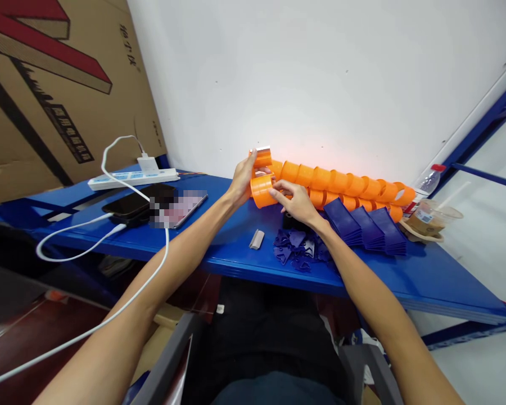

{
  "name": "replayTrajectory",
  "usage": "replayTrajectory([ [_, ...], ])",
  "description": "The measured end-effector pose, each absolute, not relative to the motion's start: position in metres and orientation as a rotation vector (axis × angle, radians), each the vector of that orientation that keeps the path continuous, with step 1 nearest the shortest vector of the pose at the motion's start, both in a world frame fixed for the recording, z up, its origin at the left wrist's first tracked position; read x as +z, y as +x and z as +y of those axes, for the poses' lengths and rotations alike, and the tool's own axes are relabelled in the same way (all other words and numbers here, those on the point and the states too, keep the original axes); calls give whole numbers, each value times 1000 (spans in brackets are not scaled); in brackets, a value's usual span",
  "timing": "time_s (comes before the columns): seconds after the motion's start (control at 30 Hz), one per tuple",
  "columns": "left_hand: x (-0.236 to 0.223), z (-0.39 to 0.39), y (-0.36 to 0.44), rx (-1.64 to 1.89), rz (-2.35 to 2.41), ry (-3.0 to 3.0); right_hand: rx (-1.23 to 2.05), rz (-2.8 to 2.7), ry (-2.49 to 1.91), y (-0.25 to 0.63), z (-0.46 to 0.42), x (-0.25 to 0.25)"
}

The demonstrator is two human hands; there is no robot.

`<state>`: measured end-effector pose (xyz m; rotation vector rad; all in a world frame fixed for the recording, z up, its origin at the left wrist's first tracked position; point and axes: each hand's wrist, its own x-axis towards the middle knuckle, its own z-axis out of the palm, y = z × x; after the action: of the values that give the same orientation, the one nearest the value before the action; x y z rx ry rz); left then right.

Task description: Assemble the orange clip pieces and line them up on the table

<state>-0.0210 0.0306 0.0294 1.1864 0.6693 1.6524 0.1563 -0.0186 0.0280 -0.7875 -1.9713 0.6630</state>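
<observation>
Above the blue table (231,253), in front of the white wall, the left hand (241,181) holds an orange ring (261,194) low in its fingers, with a second orange piece (262,157), pale along its top edge, just above it. The left fingers are curled around these pieces. At the ring's right rim, the thumb and forefinger of the right hand (299,203) come close together; whether they pinch the rim or only touch it, I cannot tell.

The step in hand seems to be working the ring's edge with the right fingertips while the left hand steadies it. What follows probably calls for a firm left hold and a light, precise right touch, so that the thin wall does not bend.

Counted: two orange pieces at the left hand; about nine rings in the back row (322,179) and at least five in the front row (316,199), partly hidden by the right hand; three stacks of dark blue plates (341,222), too tightly layered to number; one heap of small dark blue parts (296,238), too tangled to count; one beige clip-like piece (257,239); two phones (139,203); one power strip (126,180); one red-capped bottle (429,181); one plastic cup (425,219).
</observation>
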Motion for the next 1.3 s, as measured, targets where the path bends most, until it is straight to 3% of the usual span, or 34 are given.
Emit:
replayTrajectory([
  [0.57,23,54,-39,1769,491,791,474,-2070,-931,160,-11,23],
  [0.83,24,56,-41,1747,472,777,510,-2500,-951,151,-33,30],
  [1.3,20,59,-38,1780,459,805,135,-2981,-1060,129,-66,23],
])
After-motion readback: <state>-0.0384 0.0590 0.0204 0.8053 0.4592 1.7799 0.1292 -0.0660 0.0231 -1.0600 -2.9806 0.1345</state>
